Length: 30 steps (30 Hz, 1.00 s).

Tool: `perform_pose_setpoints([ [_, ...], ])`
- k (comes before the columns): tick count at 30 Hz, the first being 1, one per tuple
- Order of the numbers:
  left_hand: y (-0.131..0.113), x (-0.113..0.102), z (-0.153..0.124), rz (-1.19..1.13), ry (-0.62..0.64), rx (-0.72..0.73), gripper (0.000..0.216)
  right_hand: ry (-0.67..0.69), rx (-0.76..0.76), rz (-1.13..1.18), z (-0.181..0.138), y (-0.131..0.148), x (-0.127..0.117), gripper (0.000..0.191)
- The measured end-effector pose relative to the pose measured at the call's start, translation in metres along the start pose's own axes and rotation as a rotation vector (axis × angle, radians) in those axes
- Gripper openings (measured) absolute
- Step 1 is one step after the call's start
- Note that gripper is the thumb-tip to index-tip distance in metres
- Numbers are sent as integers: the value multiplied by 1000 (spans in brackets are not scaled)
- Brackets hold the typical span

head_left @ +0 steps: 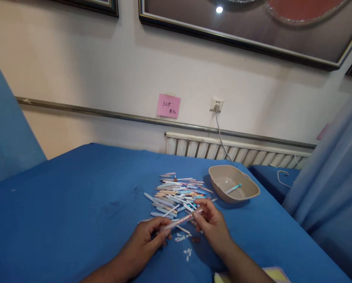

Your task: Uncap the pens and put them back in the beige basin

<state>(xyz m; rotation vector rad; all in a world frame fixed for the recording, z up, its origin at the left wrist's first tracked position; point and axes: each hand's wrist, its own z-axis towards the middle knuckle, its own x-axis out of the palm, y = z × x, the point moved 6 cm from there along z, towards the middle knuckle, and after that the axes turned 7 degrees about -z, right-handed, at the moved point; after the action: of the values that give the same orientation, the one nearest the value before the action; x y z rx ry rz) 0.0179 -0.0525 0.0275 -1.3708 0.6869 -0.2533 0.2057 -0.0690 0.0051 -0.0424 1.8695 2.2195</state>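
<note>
A pale pink pen [180, 222] is stretched between my two hands, tilted up toward the right. My left hand [148, 241] pinches its lower left end, while my right hand [211, 224] has fingers closed around its upper right end. Behind and beneath the hands spreads a loose pile of pens and pen parts [168, 196] in white, grey-blue, orange and teal. Several small white pointed pieces [188, 252] lie on the blue cloth [75, 212] just in front of the pile, between my forearms.
At the right of the pile stands a beige basin [223, 190] with one teal pen [234, 188] inside. A yellow item [273, 274] shows at the bottom edge. Behind the table are a radiator [199, 147], a plugged-in cable [220, 131] and a metal rail [119, 115]. Blue curtains hang on both sides.
</note>
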Motion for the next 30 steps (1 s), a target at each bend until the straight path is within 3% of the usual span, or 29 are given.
perform_pose_setpoints([
  [3,3,0,2,-38,-5,-10,27,-40,-70,-173,-3,9,-1,33],
  [8,4,2,4,-88,-2,-29,30,-63,-438,-570,-15,42,1,33],
  [12,1,2,2,-85,6,-36,30,-124,-403,-612,-15,37,-2,46],
  [16,0,1,1,-53,-5,-41,28,-109,-404,-651,-13,33,-2,35],
  [21,-2,2,-1,14,-29,-29,24,-1,-555,-946,-20,47,8,30],
  [26,-4,5,-5,114,-40,9,25,251,-644,-1004,-28,47,28,23],
  [30,-4,10,-6,20,23,-14,34,250,-602,-1015,-24,39,25,18],
])
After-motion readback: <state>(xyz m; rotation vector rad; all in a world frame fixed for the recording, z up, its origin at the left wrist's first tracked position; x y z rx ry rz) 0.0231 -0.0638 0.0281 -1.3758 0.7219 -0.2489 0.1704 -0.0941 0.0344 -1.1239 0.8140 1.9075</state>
